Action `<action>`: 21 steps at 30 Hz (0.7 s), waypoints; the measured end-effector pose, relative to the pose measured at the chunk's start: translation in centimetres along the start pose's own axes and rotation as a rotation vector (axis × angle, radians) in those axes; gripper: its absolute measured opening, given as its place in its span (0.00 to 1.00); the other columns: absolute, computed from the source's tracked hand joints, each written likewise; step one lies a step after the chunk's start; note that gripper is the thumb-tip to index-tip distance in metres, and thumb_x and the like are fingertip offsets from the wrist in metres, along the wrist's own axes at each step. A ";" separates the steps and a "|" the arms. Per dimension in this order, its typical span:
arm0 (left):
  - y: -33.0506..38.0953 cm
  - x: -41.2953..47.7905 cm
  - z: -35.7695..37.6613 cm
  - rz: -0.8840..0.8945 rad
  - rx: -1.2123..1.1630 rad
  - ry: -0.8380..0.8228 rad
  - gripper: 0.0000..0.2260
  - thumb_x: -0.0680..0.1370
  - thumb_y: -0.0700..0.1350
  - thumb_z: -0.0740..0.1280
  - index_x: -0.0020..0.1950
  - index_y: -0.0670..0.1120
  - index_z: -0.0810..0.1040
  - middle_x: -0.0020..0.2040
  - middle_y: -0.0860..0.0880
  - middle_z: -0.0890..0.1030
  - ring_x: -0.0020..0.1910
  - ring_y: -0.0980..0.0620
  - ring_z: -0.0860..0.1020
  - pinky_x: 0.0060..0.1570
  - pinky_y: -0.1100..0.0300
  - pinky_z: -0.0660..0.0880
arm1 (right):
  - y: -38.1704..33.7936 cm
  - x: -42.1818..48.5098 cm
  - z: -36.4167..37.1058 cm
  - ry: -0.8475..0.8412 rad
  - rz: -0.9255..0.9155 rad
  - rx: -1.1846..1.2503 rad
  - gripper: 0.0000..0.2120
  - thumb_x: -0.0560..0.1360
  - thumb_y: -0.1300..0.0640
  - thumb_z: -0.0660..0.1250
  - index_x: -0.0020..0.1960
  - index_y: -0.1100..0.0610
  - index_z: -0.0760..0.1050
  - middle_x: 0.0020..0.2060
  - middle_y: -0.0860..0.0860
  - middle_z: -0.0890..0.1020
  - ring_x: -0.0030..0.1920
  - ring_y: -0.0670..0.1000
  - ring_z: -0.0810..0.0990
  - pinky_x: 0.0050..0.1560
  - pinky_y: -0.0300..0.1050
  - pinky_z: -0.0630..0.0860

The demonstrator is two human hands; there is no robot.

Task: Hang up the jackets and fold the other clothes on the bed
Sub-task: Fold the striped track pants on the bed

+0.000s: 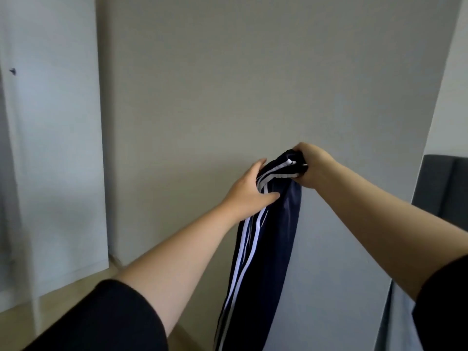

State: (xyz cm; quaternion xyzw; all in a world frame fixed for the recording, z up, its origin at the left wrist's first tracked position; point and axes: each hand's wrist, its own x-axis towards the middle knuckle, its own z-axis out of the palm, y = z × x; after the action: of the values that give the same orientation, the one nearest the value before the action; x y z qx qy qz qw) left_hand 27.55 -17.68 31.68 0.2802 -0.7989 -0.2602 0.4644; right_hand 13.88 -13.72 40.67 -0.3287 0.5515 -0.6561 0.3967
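Garment (268, 249), navy with white stripes, hangs in front of wall (202, 97): soft, light, probably slick. Right hand (314, 168) clenches bunched top; left hand (250, 191) grips striped side. Best hold: top edge.

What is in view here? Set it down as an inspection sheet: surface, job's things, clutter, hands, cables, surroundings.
surface: bed top not in view; a strip of pale floor at lower left.
job's things: one navy garment with white stripes, hanging down in the air; jacket or trousers cannot be told.
clutter: nothing seen.
hands: right hand grips the garment's bunched top end; left hand holds it just below, thumb across the front.
cables: nothing seen.
surroundings: plain grey wall behind; white panel at left; dark grey headboard at the right edge.
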 end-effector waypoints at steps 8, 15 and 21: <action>0.8 0.2 -1.6 0.015 0.052 0.082 0.07 0.75 0.44 0.68 0.52 0.53 0.77 0.47 0.53 0.81 0.47 0.54 0.78 0.43 0.66 0.72 | 1.7 -1.1 0.7 -0.168 0.091 -0.169 0.14 0.75 0.48 0.61 0.40 0.58 0.74 0.42 0.52 0.77 0.43 0.51 0.76 0.45 0.47 0.68; 0.4 -0.1 -2.0 -0.182 -0.284 0.173 0.04 0.75 0.43 0.69 0.41 0.51 0.79 0.39 0.56 0.82 0.40 0.59 0.80 0.38 0.67 0.73 | 2.1 -1.1 0.8 -0.378 0.008 -0.308 0.26 0.79 0.39 0.52 0.60 0.58 0.75 0.62 0.55 0.72 0.64 0.54 0.70 0.71 0.55 0.60; 0.7 0.3 -2.3 -0.221 -0.266 0.214 0.05 0.70 0.41 0.73 0.42 0.49 0.79 0.40 0.53 0.83 0.41 0.55 0.82 0.43 0.63 0.76 | 2.1 -1.3 0.0 -0.479 -0.114 -0.547 0.25 0.79 0.35 0.47 0.57 0.48 0.76 0.59 0.53 0.74 0.62 0.53 0.69 0.67 0.54 0.58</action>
State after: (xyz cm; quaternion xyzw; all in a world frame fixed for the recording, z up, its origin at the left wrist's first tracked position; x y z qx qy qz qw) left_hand 29.35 -17.71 33.34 0.3281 -0.6680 -0.3816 0.5482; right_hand 14.82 -12.74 38.63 -0.5969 0.5789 -0.4099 0.3748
